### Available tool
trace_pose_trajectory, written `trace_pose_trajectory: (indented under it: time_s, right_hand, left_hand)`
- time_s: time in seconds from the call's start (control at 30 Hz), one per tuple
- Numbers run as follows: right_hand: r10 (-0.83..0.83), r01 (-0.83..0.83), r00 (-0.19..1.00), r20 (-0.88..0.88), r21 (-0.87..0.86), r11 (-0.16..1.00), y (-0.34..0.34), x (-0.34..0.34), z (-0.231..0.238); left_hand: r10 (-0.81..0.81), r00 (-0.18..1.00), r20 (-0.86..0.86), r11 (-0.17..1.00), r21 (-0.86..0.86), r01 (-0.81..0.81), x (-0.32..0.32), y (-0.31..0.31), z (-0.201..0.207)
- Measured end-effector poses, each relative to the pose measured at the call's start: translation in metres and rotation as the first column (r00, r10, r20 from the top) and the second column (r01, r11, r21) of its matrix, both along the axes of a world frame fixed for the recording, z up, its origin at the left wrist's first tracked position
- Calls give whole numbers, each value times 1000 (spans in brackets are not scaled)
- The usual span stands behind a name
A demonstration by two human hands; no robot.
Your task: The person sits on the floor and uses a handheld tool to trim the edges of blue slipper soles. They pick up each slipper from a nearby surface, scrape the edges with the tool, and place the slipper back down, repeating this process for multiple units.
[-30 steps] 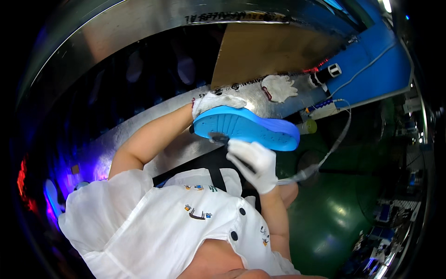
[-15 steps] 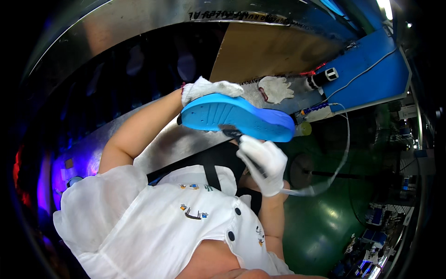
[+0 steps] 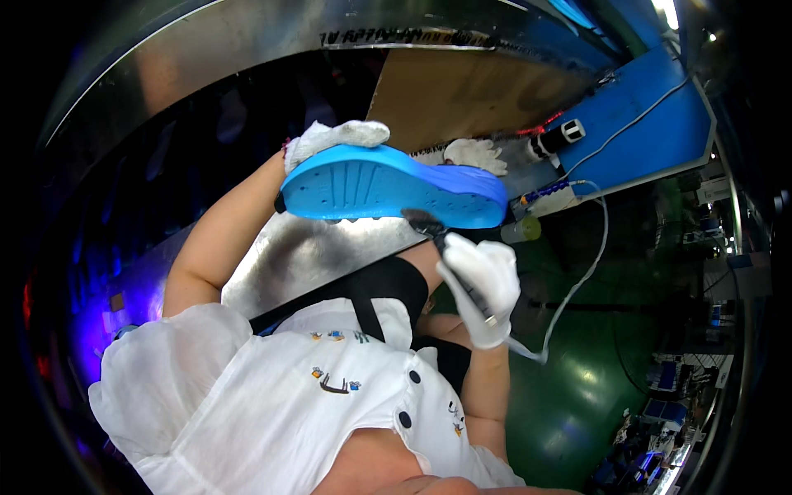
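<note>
Left hand (image 3: 337, 142), half-curled, is holding the blue sole (image 3: 363, 190) aloft at the bench (image 3: 301, 256); right hand (image 3: 483, 285) is gripping a dark brush (image 3: 426, 223) by the sole's near edge (from here, contact looking uncertain). Brushing is seemingly proceeding, next calling for steady support.

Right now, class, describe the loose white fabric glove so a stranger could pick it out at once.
Start at the large brown cardboard sheet, upper middle. Just below its lower edge, partly hidden by the bright-blue shoe sole, lies the loose white fabric glove. The left hand and right hand are white-gloved too; only this glove lies unworn.
</note>
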State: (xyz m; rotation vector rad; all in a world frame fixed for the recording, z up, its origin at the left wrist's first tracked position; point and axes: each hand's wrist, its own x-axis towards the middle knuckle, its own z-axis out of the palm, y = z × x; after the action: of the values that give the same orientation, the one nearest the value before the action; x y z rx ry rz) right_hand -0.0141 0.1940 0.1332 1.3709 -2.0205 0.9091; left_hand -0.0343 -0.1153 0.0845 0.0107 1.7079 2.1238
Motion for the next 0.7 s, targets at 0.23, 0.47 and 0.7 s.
trace_pose_trajectory:
  time_s: [0.23,0.47,0.7]
  right_hand:
    - [63,-63,995,75,-3,998,0,-6,5]
    - [210,-165,924,318,-162,973,9,19,-8]
    - [300,-193,852,429,-274,942,-17,18,-25]
  left_hand:
    - [83,968,238,963,230,-139,19,-3,30]
    - [-15,997,-74,582,810,68,71,-36,27]
    - [481,686,-546,610,770,186,118,-64,165]
